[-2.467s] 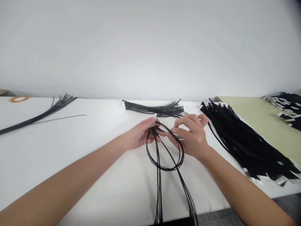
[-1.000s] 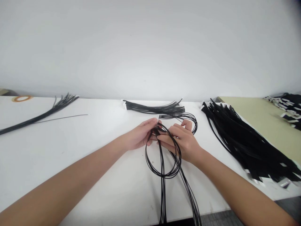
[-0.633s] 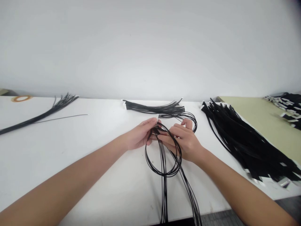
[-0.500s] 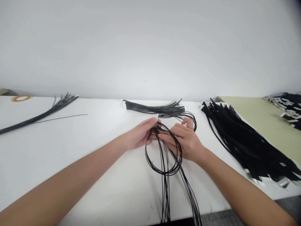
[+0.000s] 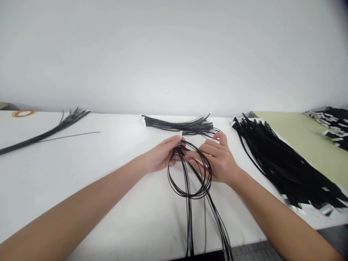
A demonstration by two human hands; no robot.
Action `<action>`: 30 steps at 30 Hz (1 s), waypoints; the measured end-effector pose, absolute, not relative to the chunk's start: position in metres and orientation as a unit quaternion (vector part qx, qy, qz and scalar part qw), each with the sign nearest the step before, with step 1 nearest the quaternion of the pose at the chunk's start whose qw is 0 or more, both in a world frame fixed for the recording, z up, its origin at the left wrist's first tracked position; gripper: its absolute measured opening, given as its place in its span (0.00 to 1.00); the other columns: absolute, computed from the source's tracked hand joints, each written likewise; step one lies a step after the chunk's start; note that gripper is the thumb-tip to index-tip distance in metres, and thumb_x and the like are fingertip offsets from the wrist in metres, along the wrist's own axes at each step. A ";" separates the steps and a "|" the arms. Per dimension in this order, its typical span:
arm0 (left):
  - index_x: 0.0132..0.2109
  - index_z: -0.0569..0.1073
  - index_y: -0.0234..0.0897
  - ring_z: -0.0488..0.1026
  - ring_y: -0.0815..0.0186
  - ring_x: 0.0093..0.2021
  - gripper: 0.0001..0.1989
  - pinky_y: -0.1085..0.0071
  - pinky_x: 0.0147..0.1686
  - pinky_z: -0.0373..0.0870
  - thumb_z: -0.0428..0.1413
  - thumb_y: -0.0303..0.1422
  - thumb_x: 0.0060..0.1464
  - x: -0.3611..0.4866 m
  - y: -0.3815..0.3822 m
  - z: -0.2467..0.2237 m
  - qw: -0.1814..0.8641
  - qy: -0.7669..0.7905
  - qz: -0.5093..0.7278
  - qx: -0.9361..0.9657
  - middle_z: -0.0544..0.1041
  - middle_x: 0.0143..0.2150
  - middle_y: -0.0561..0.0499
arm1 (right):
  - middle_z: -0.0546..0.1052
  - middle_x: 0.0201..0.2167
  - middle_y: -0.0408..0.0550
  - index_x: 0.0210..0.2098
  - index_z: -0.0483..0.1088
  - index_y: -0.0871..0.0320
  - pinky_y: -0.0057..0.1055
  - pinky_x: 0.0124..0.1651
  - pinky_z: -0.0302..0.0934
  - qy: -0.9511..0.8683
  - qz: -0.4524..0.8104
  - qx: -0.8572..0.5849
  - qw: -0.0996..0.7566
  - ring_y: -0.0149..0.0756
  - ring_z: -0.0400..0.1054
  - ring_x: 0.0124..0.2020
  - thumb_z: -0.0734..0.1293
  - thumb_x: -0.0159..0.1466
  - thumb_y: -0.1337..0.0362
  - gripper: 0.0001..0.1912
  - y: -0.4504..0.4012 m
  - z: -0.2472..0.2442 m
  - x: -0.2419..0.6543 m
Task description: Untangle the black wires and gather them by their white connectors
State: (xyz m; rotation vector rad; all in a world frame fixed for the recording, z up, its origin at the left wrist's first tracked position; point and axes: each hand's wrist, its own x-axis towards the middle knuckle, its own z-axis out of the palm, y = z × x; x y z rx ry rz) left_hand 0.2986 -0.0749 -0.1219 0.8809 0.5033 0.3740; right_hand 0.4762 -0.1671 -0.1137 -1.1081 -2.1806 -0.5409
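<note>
My left hand (image 5: 163, 154) is closed around the top of a bundle of thin black wires (image 5: 189, 217), beside a white connector (image 5: 181, 135) that shows above the thumb. Some of the wires curl into a round loop (image 5: 190, 197) below the hand; others hang straight down past the table's front edge. From the right, my right hand (image 5: 219, 159) reaches through the loop, thumb and forefinger at the wires near the left fingertips. Its other fingers are bent, and the wires partly cover the grip.
Behind my hands lies a connector-ended wire bundle (image 5: 176, 124) on the white table (image 5: 114, 203). A thick pile of black cables (image 5: 282, 163) is at right, near a yellowish surface (image 5: 288, 125) with more cables (image 5: 335, 119). At left are another bundle (image 5: 51, 132) and an orange ring (image 5: 24, 113).
My right hand has shifted slightly right and up, and its bent fingers have lifted. The hanging wires have separated a little, with one now apart between the strands. My left hand keeps its place.
</note>
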 end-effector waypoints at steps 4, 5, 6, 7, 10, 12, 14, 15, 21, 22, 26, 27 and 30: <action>0.40 0.64 0.37 0.78 0.60 0.34 0.16 0.84 0.10 0.51 0.52 0.46 0.56 0.298 -0.074 -0.121 0.857 0.248 0.154 0.425 0.77 0.34 0.44 | 0.70 0.21 0.40 0.32 0.72 0.57 0.34 0.37 0.55 -0.808 -0.101 -0.427 0.393 0.27 0.60 0.23 0.64 0.59 0.70 0.04 -0.167 -0.107 0.482; 0.40 0.64 0.36 0.79 0.59 0.33 0.16 0.83 0.10 0.51 0.51 0.46 0.56 0.297 -0.073 -0.121 0.854 0.252 0.152 0.429 0.78 0.34 0.44 | 0.71 0.21 0.40 0.33 0.72 0.57 0.33 0.35 0.57 -0.786 -0.060 -0.442 0.429 0.27 0.61 0.22 0.65 0.59 0.70 0.05 -0.167 -0.105 0.482; 0.40 0.64 0.36 0.78 0.59 0.32 0.16 0.83 0.11 0.51 0.51 0.46 0.56 0.297 -0.073 -0.121 0.851 0.255 0.152 0.433 0.78 0.34 0.43 | 0.71 0.21 0.40 0.34 0.73 0.56 0.31 0.33 0.58 -0.752 -0.015 -0.461 0.471 0.27 0.61 0.22 0.65 0.59 0.70 0.06 -0.167 -0.103 0.483; 0.40 0.63 0.36 0.78 0.60 0.31 0.16 0.83 0.11 0.51 0.51 0.46 0.56 0.297 -0.073 -0.121 0.848 0.257 0.154 0.437 0.78 0.33 0.44 | 0.72 0.21 0.40 0.34 0.74 0.56 0.30 0.30 0.59 -0.706 0.032 -0.479 0.520 0.27 0.63 0.22 0.66 0.59 0.69 0.05 -0.166 -0.102 0.483; 0.39 0.63 0.36 0.77 0.63 0.27 0.16 0.82 0.11 0.52 0.51 0.46 0.57 0.297 -0.073 -0.120 0.845 0.261 0.158 0.440 0.77 0.30 0.46 | 0.72 0.20 0.40 0.30 0.73 0.56 0.27 0.26 0.60 -0.542 0.160 -0.490 0.664 0.27 0.65 0.22 0.69 0.57 0.65 0.02 -0.163 -0.098 0.484; 0.39 0.63 0.36 0.76 0.64 0.25 0.16 0.82 0.12 0.53 0.51 0.46 0.56 0.297 -0.073 -0.119 0.845 0.267 0.156 0.436 0.75 0.28 0.48 | 0.70 0.18 0.38 0.27 0.71 0.57 0.27 0.27 0.63 -0.443 0.222 -0.464 0.734 0.25 0.63 0.20 0.71 0.56 0.62 0.05 -0.159 -0.095 0.487; 0.39 0.64 0.37 0.76 0.66 0.24 0.16 0.82 0.12 0.54 0.51 0.47 0.56 0.297 -0.074 -0.118 0.846 0.270 0.153 0.434 0.73 0.26 0.50 | 0.67 0.17 0.36 0.26 0.69 0.57 0.27 0.30 0.66 -0.356 0.260 -0.443 0.781 0.23 0.62 0.19 0.71 0.55 0.60 0.09 -0.156 -0.090 0.492; 0.39 0.64 0.37 0.76 0.66 0.24 0.17 0.82 0.12 0.53 0.51 0.47 0.56 0.297 -0.074 -0.117 0.846 0.269 0.153 0.435 0.72 0.26 0.51 | 0.66 0.17 0.35 0.26 0.69 0.58 0.27 0.30 0.66 -0.317 0.269 -0.434 0.799 0.22 0.61 0.19 0.71 0.55 0.58 0.10 -0.155 -0.088 0.496; 0.38 0.65 0.37 0.75 0.66 0.25 0.17 0.83 0.12 0.55 0.52 0.47 0.55 0.298 -0.074 -0.118 0.847 0.265 0.164 0.431 0.70 0.25 0.52 | 0.67 0.25 0.36 0.29 0.68 0.57 0.24 0.37 0.68 -0.198 0.287 -0.367 0.862 0.21 0.66 0.27 0.69 0.57 0.53 0.13 -0.153 -0.078 0.515; 0.38 0.65 0.37 0.75 0.67 0.25 0.17 0.83 0.12 0.55 0.52 0.47 0.55 0.298 -0.074 -0.118 0.846 0.268 0.165 0.430 0.69 0.25 0.52 | 0.67 0.26 0.36 0.30 0.67 0.56 0.23 0.36 0.68 -0.197 0.302 -0.355 0.862 0.21 0.66 0.27 0.69 0.57 0.53 0.13 -0.153 -0.077 0.515; 0.38 0.65 0.37 0.75 0.67 0.25 0.17 0.83 0.13 0.56 0.51 0.48 0.55 0.298 -0.074 -0.118 0.845 0.278 0.169 0.425 0.69 0.25 0.52 | 0.59 0.20 0.34 0.35 0.70 0.56 0.16 0.16 0.52 -0.264 0.361 -0.391 0.804 0.18 0.51 0.16 0.71 0.55 0.58 0.11 -0.157 -0.074 0.510; 0.38 0.65 0.37 0.75 0.67 0.25 0.17 0.83 0.13 0.56 0.51 0.48 0.55 0.298 -0.074 -0.118 0.845 0.279 0.170 0.424 0.69 0.25 0.52 | 0.58 0.18 0.33 0.35 0.71 0.56 0.18 0.14 0.46 -0.287 0.361 -0.423 0.780 0.18 0.47 0.15 0.71 0.54 0.60 0.10 -0.158 -0.074 0.506; 0.37 0.66 0.37 0.75 0.67 0.26 0.17 0.83 0.13 0.57 0.52 0.48 0.54 0.298 -0.073 -0.119 0.847 0.277 0.173 0.419 0.69 0.26 0.52 | 0.58 0.16 0.35 0.28 0.72 0.59 0.21 0.15 0.43 -0.365 0.305 -0.517 0.711 0.19 0.45 0.15 0.72 0.53 0.62 0.07 -0.162 -0.079 0.495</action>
